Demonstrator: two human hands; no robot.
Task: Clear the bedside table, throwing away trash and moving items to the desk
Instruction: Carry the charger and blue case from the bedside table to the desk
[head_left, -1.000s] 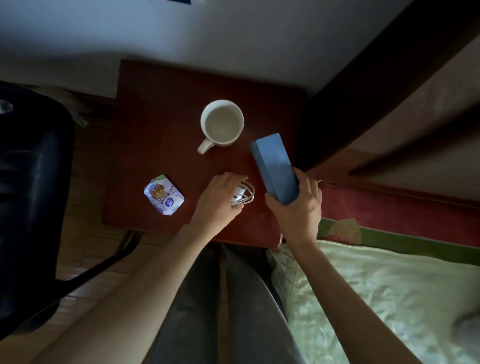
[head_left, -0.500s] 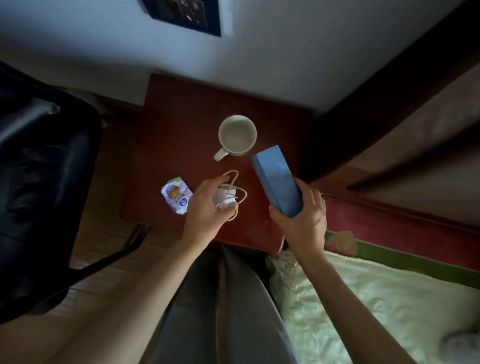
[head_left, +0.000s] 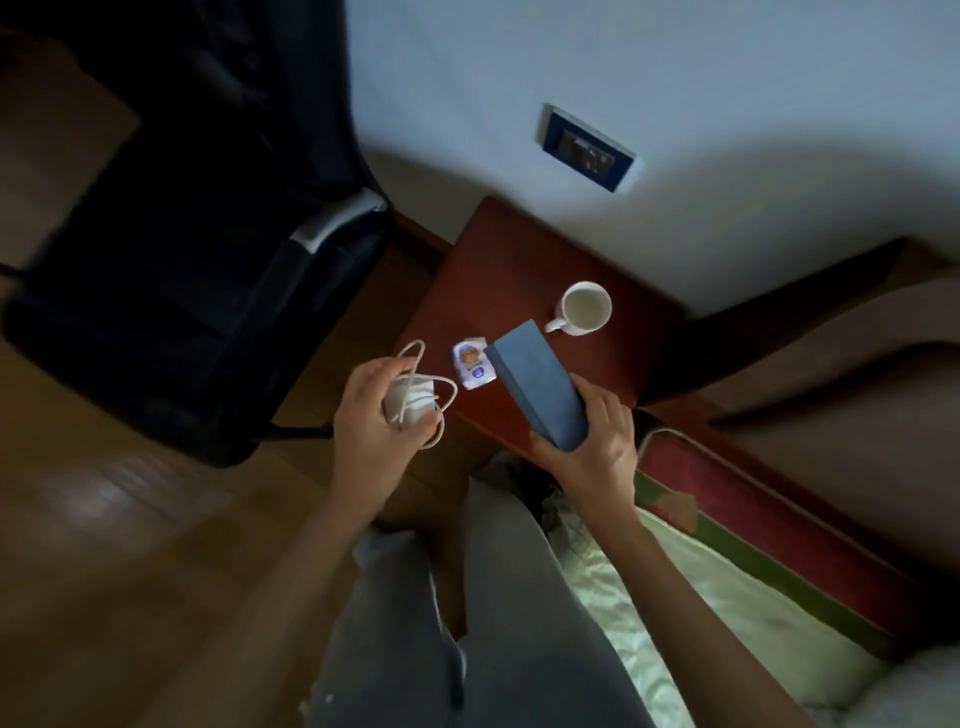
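A: Nearest, at centre frame, we see our left hand (head_left: 371, 415) closed around the white charger (head_left: 410, 408), cable loops spilling out.

B: And our right hand (head_left: 592, 447) wraps the lower end of the blue box (head_left: 537, 387) (tilted up-left).

A: Beyond, on the red bedside table (head_left: 498, 270), the snack wrapper (head_left: 470, 364) lies just beside the box.

B: Farthest, the white mug (head_left: 584, 309), right of centre.

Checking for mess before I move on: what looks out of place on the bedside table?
Only the crumpled snack wrapper, lying beside the empty white mug on the bedside table. Nothing spilled or broken.
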